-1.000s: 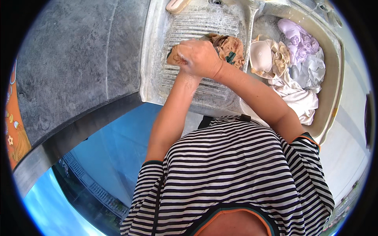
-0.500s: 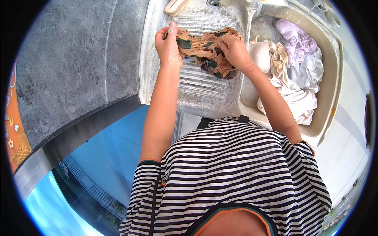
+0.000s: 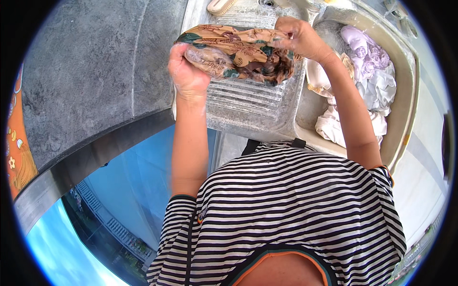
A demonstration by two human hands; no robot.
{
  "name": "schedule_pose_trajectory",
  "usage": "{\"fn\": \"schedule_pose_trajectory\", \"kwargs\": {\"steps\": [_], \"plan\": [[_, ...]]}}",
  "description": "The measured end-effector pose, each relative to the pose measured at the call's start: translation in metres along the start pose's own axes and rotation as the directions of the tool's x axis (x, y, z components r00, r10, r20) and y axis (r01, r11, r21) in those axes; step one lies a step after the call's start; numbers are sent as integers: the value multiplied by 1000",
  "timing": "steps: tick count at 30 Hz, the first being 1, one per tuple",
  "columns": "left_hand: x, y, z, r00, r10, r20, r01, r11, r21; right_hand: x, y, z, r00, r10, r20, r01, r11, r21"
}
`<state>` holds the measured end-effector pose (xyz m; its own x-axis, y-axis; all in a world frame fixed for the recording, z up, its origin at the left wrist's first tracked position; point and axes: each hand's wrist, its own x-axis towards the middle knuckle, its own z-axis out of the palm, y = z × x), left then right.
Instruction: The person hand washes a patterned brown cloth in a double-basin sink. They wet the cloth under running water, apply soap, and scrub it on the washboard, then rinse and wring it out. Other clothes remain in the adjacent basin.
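A wet tan garment [image 3: 238, 45] with brown flowers and dark green leaves is stretched between my two hands, above the ribbed washboard [image 3: 245, 100] of a pale stone sink. My left hand [image 3: 188, 74] is closed on its left end, with some of the cloth folded over the fingers. At the other end my right hand [image 3: 305, 40] pinches the upper edge. A bunched, darker part of the cloth hangs beneath the right hand. What kind of garment it is, I cannot tell.
A scrubbing brush [image 3: 221, 6] lies at the sink's far left, near a drain [image 3: 268, 4]. The right basin [image 3: 408, 100] holds lilac clothing [image 3: 362, 50], white clothing [image 3: 377, 88] and a cream piece [image 3: 317, 76]. A grey stone counter [image 3: 86, 66] adjoins on the left.
The garment was bunched on the washboard; now it is lifted and spread wider. My left hand has moved left and a little nearer, my right hand right and farther away.
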<state>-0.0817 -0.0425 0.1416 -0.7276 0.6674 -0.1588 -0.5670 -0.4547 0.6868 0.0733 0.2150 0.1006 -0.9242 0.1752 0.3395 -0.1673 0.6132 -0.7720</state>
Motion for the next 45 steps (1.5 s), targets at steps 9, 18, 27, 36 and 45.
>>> {"fn": "schedule_pose_trajectory", "kwargs": {"steps": [9, 18, 27, 36, 45], "plan": [[23, -74, -50, 822, -406, 401, 556, 726, -405, 1, -119, 120, 968, -199, -154, 175, 972, -159], [-2, -80, 17, 991, -133, -17, 131, 937, 325, 27, -95, 113, 943, -10, -333, -75, 967, -243], [9, -76, 43, 845, -261, -466, 340, 936, 92, 54, -6, 89, 962, 191, -196, -262, 851, -455], [18, -101, -41, 964, 263, 34, -84, 180, 980, -32, 17, 54, 949, 261, -178, -315, 831, -459], [32, -101, 0, 921, 103, 375, -376, -15, 927, 3, -34, 12, 966, 237, -102, -229, 970, 86]]}}
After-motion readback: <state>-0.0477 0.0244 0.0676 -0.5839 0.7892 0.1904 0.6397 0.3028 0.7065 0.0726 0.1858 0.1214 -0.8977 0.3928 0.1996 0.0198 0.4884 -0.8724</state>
